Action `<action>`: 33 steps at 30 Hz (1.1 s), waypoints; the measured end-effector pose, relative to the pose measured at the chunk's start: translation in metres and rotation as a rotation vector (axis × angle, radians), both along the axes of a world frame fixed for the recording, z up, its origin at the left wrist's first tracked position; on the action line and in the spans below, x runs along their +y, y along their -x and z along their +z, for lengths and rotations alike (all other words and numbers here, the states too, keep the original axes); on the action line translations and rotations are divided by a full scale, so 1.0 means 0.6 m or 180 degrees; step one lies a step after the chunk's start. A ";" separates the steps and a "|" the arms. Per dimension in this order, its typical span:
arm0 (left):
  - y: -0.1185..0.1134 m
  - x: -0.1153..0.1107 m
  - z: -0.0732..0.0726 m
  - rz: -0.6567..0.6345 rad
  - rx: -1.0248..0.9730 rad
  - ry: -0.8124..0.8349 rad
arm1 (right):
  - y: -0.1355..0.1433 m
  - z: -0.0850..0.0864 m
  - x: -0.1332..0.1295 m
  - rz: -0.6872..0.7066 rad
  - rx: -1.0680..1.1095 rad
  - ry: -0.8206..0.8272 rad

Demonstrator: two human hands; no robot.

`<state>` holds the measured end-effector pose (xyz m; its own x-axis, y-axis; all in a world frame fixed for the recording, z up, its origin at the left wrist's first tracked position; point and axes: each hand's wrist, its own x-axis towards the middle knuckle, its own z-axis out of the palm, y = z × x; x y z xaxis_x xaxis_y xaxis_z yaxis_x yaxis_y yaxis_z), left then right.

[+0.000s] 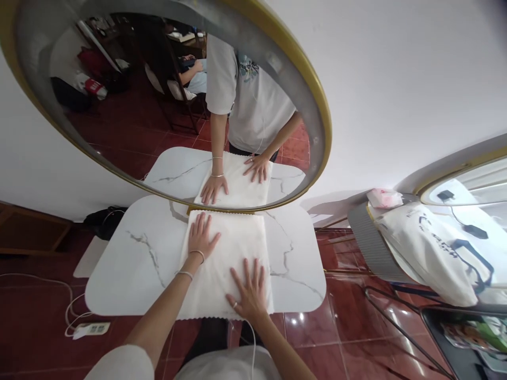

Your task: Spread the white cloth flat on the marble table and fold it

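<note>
A white cloth (225, 264) with scalloped edges lies flat across the middle of the marble-patterned table (119, 264). My left hand (202, 237) rests on the cloth's upper left part, fingers spread, with two thin bands around the wrist. Lower and to the right, my right hand (250, 295) lies on the cloth with its fingers apart and a ring on one finger. Neither hand holds anything. A thin white cord hangs down beside my right wrist.
A large gold-rimmed round mirror (322, 105) leans over the table's back edge, reflecting a seated person. To the right, a side table (362, 243) bears a white bag (428, 248). A power strip (93, 330) and cables lie on the floor at left.
</note>
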<state>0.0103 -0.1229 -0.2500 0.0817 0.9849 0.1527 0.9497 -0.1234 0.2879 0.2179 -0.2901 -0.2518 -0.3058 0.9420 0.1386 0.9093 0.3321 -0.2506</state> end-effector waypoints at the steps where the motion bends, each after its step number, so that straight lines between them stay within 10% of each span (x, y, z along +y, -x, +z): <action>1: 0.017 0.002 -0.001 -0.0028 0.0002 -0.0013 | 0.020 -0.001 0.002 -0.0030 0.0022 0.0010; 5: 0.015 -0.003 -0.010 -0.0302 -0.0104 -0.0069 | 0.051 0.000 0.005 -0.0195 0.0036 0.0027; 16: -0.188 -0.089 -0.015 -0.0683 -0.0430 0.0005 | -0.060 -0.004 -0.050 -0.0698 -0.0449 -0.0048; 22: -0.111 -0.197 -0.016 -0.0615 -0.0321 -0.0005 | -0.026 -0.003 -0.026 -0.0565 -0.0413 -0.0059; 33: 0.114 -0.202 -0.013 -0.0414 -0.0209 -0.0109 | 0.156 0.001 0.001 -0.0208 -0.0192 -0.0087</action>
